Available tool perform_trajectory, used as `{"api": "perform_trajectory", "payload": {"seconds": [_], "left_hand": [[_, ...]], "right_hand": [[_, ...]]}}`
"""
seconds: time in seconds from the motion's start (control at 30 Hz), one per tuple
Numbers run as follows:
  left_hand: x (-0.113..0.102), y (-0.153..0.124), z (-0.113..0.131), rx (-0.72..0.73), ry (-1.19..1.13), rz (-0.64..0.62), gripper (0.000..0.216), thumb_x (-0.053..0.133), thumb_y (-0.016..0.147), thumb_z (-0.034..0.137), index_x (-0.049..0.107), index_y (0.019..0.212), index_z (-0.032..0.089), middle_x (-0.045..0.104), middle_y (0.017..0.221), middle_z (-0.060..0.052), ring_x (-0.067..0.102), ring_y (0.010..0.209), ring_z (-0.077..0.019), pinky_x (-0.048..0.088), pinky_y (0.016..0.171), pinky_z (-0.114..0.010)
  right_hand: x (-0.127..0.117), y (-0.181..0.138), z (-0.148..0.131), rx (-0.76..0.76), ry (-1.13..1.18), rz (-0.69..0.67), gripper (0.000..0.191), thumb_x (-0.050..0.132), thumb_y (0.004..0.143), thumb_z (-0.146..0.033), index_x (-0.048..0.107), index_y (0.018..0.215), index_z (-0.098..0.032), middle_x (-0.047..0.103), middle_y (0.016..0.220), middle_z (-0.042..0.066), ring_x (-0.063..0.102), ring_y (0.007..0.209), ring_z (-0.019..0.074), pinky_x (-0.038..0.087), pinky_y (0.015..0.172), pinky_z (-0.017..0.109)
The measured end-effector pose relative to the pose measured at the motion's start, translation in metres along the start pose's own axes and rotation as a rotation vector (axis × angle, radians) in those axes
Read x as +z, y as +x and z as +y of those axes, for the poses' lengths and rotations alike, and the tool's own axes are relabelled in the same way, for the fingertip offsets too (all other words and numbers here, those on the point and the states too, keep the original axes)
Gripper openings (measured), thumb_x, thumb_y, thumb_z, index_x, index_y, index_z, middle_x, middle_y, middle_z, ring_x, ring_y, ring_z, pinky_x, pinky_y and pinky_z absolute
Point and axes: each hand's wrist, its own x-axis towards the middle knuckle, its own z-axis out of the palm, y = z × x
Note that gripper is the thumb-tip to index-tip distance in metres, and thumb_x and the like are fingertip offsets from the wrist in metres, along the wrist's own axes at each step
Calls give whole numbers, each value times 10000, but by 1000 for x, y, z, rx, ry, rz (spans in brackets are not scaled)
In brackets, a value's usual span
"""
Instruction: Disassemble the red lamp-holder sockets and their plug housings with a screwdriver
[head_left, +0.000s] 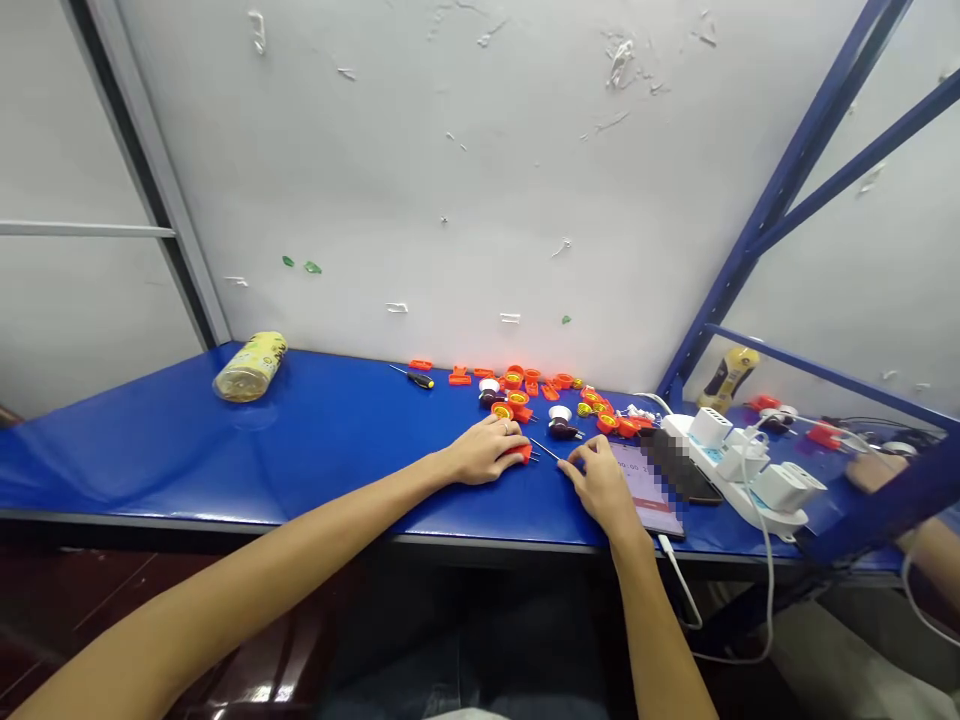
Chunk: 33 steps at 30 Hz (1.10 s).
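Our left fingers (514, 441) held an orange plug (523, 453), presumably to steady it, while our right fingers (587, 452) gripped a slim-shafted tool (545, 449)

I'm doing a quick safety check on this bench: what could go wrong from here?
The thin-shafted tool in the right hand points toward the left hand, which holds an orange plug piece; a slip might jab the fingers. The white cable by the tablet hangs over the table's front edge, so a snag could tug the tablet. The right forearm passes close to that cable and might catch it.
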Motion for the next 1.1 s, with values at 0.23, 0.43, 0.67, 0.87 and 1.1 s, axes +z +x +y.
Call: {"api": "perform_trajectory", "payload": {"seconds": [0.23,0.43,0.67,0.87,1.1], "left_hand": [[3,1,-2,-16,1,27,270,617,995,342,632,1204,172,635,1250,-95,641,1089,-240,553,942,-461],[-1,7,-10,-168,-101,237,283,606,1002,351,623,1219,170,640,1235,-92,654,1052,-234,571,907,-439],[-1,7,-8,-233,-210,267,296,616,997,358,622,1212,155,650,1199,-85,664,1016,-230,582,874,-427],[-5,6,0,-216,-258,243,291,612,998,360,625,1206,156,652,1197,-85,664,1021,-230,578,884,-431],[-5,7,-1,-204,-266,234,291,614,997,358,625,1207,156,650,1204,-87,660,1034,-233,574,893,-438]], "right_hand": [[-4,-4,-6,36,23,24,283,624,979,-393,630,1172,-185,646,1177,68,653,983,192,568,851,397],[-11,-6,-17,55,202,72,285,605,991,-414,634,1139,-172,666,1083,51,663,884,164,578,782,357],[-6,-11,-37,-22,359,-42,277,605,991,-418,642,1100,-166,670,1026,36,659,826,148,577,734,326],[-5,-10,-34,-1,397,-23,279,599,994,-418,637,1113,-168,668,1033,39,658,824,146,577,730,324],[-5,-9,-35,-19,380,-27,281,606,990,-416,637,1111,-164,668,1030,38,659,824,148,578,730,326]]}}
